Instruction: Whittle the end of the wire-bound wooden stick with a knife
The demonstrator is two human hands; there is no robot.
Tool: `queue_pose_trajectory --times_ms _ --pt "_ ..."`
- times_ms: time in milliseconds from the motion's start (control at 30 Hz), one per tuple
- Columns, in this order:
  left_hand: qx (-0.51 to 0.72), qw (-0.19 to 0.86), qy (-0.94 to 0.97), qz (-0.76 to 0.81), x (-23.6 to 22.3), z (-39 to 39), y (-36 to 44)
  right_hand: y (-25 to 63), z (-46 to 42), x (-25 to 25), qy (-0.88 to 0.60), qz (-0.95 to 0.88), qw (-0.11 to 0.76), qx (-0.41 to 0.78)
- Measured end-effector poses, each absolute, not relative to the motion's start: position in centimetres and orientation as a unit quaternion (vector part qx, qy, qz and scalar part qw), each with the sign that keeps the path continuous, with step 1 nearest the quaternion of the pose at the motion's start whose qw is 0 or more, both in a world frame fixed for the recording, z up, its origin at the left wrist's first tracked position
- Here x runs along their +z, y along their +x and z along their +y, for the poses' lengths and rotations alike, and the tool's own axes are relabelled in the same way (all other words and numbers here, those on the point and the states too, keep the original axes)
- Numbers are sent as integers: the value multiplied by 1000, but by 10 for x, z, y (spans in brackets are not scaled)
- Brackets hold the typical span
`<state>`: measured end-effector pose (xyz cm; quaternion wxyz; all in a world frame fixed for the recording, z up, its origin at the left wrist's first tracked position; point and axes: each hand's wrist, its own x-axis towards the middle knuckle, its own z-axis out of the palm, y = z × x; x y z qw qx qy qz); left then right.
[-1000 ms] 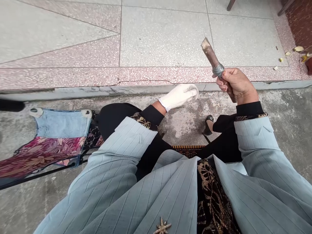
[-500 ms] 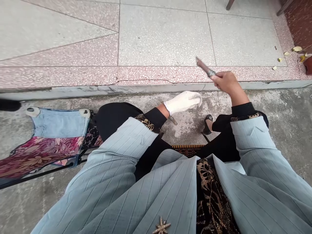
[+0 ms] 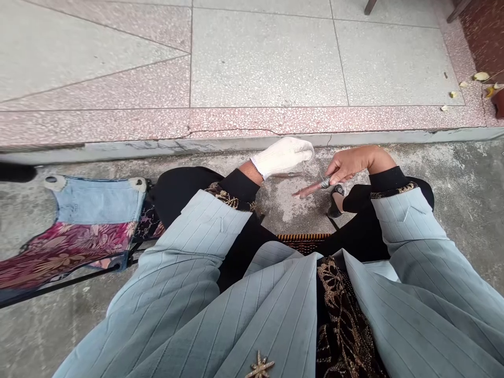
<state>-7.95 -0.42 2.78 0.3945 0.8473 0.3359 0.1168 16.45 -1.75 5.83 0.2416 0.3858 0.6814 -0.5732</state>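
My right hand [image 3: 352,164], bare, is closed around a brown wooden stick [image 3: 309,190] that points left and slightly down. A thin, pale grey strand is wound in a coil [image 3: 325,182] on the stick, next to my fingers. My left hand [image 3: 283,156], in a white knitted glove, is closed to the left of it and a little higher. From the coil a fine line of the strand [image 3: 317,167] rises to my gloved fingertips. Below the glove shows a narrow greyish-brown piece [image 3: 286,175]; whether the glove holds it I cannot tell.
Beyond my hands runs a raised terrazzo step [image 3: 236,123] with a cracked edge. A folding chair [image 3: 98,202] with denim and floral cloth stands at left. My foot in a black shoe [image 3: 336,202] is on the concrete floor. Yellowish peelings [image 3: 481,76] lie at the upper right.
My right hand has come down towards my body, and the stick has swung from pointing up-left to pointing down-left. My left hand has moved slightly left and up.
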Motion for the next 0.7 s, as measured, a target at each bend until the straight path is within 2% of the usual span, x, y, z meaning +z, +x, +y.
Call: queue_pose_trajectory --times_ms 67,200,267,333,533,700 --pt "153 439 823 325 25 -5 -77 168 -23 71 362 695 150 -603" --pt "171 535 758 332 23 -14 -71 180 -33 87 469 664 -186 -552" --pt "158 545 752 336 25 -19 -67 184 -33 86 520 618 -291 -513" --pt "155 537 762 328 28 -22 -64 185 -31 81 551 592 -319 -494" --pt "121 526 786 301 32 -23 -61 180 -23 68 576 573 -305 -497" --pt "104 513 792 315 32 -24 -61 179 -14 62 620 598 -242 -447"
